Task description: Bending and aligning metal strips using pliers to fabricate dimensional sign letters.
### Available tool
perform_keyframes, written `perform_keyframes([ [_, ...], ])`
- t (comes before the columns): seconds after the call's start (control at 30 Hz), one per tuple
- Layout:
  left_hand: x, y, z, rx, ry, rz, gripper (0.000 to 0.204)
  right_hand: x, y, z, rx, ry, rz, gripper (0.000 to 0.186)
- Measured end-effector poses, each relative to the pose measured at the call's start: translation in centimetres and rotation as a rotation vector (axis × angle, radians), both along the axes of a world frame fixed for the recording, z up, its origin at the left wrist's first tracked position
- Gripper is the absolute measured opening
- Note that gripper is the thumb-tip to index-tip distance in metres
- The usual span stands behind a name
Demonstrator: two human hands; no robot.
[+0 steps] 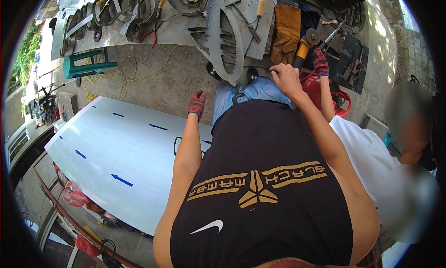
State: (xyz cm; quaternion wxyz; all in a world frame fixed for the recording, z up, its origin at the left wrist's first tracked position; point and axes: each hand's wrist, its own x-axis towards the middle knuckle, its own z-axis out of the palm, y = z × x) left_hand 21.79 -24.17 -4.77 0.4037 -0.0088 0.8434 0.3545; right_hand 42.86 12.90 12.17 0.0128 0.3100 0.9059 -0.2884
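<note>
No left hand grip could be told; the loose, empty right hand was best kept off the one-o'clock grinder.

An orange-and-black angle grinder lies slanted, disc end away, support unclear.

Lighting: we record bright daylight, strongest at 10 o'clock, where the area around the foliage washes toward white. At 2 o'clock we note dappled sun and shadow on the concrete ground. The pale sheet at 8 o'clock carries a soft sheen; the black shirt at 5 o'clock reads dark. Quality: we find the left hand and right hand fairly sharp. The table edge bows at 11 o'clock; black vignetting darkens the corners. Heavy blur sits at 3 and 4 o'clock.
</note>
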Motion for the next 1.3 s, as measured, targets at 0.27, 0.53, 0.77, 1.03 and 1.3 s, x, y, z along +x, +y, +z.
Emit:
perform_keyframes([
  [0.27,-5.9,2.8,0.5,0.035,-0.008,-0.021,0.045,-1.8,-1.8,0.6,-0.034,-0.066,-0.016,0.019],
  [0.53,-6.5,2.4,0.3,0.009,0.017,-0.107,0.041,-3.1,-2.8,0.6,-0.055,-0.092,-0.036,0.020],
  [0.77,-6.3,0.0,-0.7,-0.026,-0.037,-0.099,0.043,-2.6,-2.7,0.2,-0.070,-0.113,-0.071,0.020],
  [1.03,-6.2,1.5,0.0,-0.005,0.001,-0.121,0.043,-1.9,-2.6,-0.5,-0.092,-0.122,-0.066,0.020],
  [1.3,-5.6,2.6,0.7,-0.019,0.019,-0.142,0.040,-1.4,-1.9,-0.4,-0.082,-0.134,-0.057,0.020],
])
